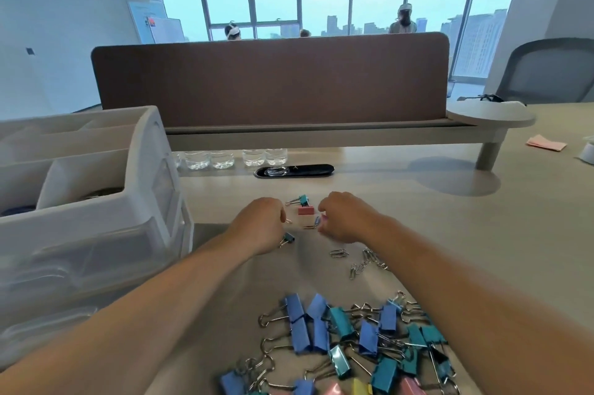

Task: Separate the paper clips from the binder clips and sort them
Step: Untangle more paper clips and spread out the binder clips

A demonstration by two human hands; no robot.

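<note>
Right now I see both hands out over the table (pixel 418 201), close together. The right hand (pixel 345 217) has its fingers curled and pinches a blue paper clip (pixel 317 221) at its fingertips. The left hand (pixel 263 224) is curled too. A teal binder clip (pixel 287 238) lies against its thumb side, though I cannot tell whether it grips it. A pink binder clip (pixel 305 210) sits between the hands. Silver paper clips (pixel 366 261) lie beside the right wrist, and the binder clip pile (pixel 353 340) lies between the forearms.
</note>
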